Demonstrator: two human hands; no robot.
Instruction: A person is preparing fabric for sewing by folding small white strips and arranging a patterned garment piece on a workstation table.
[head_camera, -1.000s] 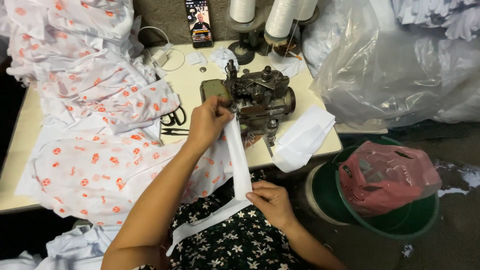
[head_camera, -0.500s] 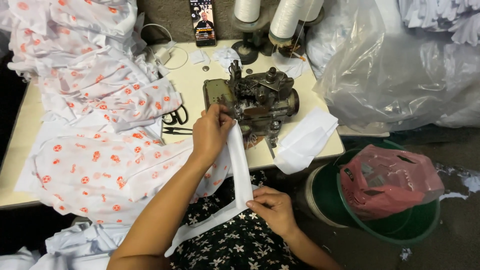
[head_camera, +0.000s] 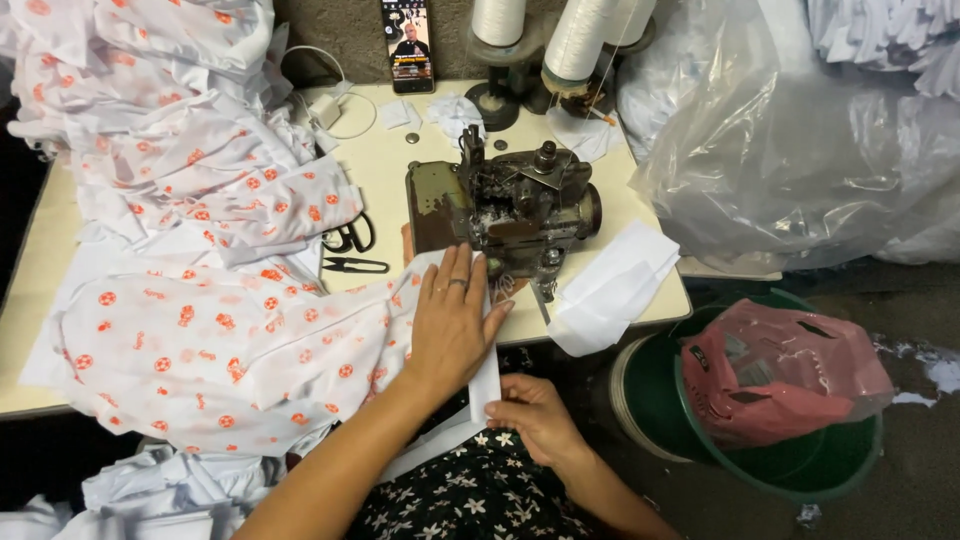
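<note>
Fingers of my right hand (head_camera: 535, 420) pinch the lower end of a white strip (head_camera: 485, 375), grip closed on it just below the surface (head_camera: 385, 165) edge, above my lap. My left hand (head_camera: 452, 325) lies flat, fingers spread, pressing the strip and the white cloth with orange dots (head_camera: 220, 350) down at the front of the sewing machine (head_camera: 505, 205). Strip runs up from right grip under left palm toward the machine's foot. Black scissors (head_camera: 350, 238) and small snips (head_camera: 355, 265) lie left of the machine. Folded white pieces (head_camera: 610, 285) sit right of it. Thread cones (head_camera: 580, 40) stand behind. Green bucket (head_camera: 650, 400) with pink bag (head_camera: 780, 365) on the floor, right.
</note>
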